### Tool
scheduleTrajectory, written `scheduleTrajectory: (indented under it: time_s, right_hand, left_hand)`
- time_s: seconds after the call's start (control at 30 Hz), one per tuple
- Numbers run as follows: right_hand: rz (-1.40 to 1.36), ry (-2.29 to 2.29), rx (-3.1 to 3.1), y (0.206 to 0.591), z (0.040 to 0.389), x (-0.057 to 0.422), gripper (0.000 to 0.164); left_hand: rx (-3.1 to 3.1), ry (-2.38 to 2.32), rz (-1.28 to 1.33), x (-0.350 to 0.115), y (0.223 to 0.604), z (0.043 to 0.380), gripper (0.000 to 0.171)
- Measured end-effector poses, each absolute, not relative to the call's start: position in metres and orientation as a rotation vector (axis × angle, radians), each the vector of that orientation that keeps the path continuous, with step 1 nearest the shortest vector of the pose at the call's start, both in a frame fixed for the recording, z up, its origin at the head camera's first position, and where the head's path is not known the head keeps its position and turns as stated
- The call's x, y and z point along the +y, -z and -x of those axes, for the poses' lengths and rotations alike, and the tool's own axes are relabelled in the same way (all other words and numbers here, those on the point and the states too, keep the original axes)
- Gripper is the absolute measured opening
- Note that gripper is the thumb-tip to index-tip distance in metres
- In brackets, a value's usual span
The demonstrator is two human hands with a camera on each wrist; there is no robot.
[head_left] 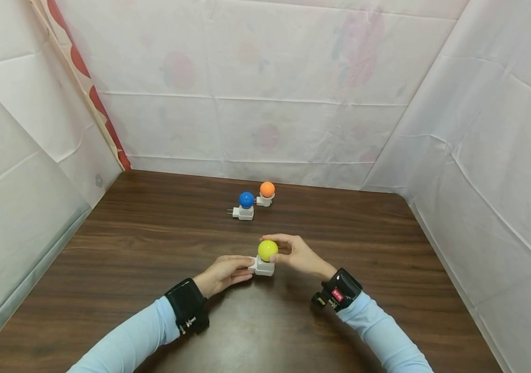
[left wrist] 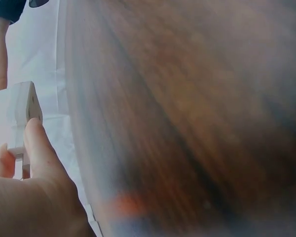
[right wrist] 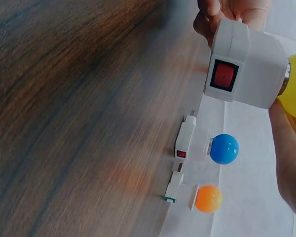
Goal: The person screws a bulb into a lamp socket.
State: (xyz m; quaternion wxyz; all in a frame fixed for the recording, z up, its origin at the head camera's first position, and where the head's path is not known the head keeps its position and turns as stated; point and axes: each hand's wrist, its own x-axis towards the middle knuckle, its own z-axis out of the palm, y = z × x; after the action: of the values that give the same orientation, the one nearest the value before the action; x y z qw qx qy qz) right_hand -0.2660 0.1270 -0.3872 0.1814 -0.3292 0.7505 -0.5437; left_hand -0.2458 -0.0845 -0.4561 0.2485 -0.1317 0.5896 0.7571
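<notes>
A yellow light bulb (head_left: 267, 250) sits upright in a white plug-in lamp socket (head_left: 263, 268). My left hand (head_left: 228, 272) pinches the plug end of that socket between thumb and fingers; in the left wrist view the thumb lies along the white housing (left wrist: 20, 106). From the other side my right hand (head_left: 300, 255) holds the yellow bulb with thumb and fingers. A red rocker switch (right wrist: 223, 75) shows on the socket's side in the right wrist view, where a strip of the bulb's metal base is visible.
Farther back on the brown wooden table (head_left: 153, 233) stand a blue bulb (head_left: 246, 199) in a white socket (head_left: 245, 213) and an orange bulb (head_left: 267, 189) in another white socket (head_left: 264, 200). White cloth walls (head_left: 256, 124) enclose the table's back and sides.
</notes>
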Motion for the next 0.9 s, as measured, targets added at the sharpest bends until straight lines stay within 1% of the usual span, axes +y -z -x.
scheduleTrajectory:
  time_s: [0.23, 0.6, 0.9]
  right_hand:
    - [0.857, 1.574, 2.162, 0.388, 0.264, 0.124, 0.046]
    - [0.702, 1.65, 2.234, 0.396, 0.26, 0.118, 0.048]
    - [0.71, 1.734, 2.33, 0.4, 0.251, 0.111, 0.047]
  left_hand:
    - [1.601, -2.111, 0.4, -0.083, 0.457, 0.246, 0.04]
    - [1.602, -2.164, 0.408, -0.081, 0.458, 0.244, 0.042]
    - [1.612, -2.188, 0.434, -0.082, 0.458, 0.242, 0.042]
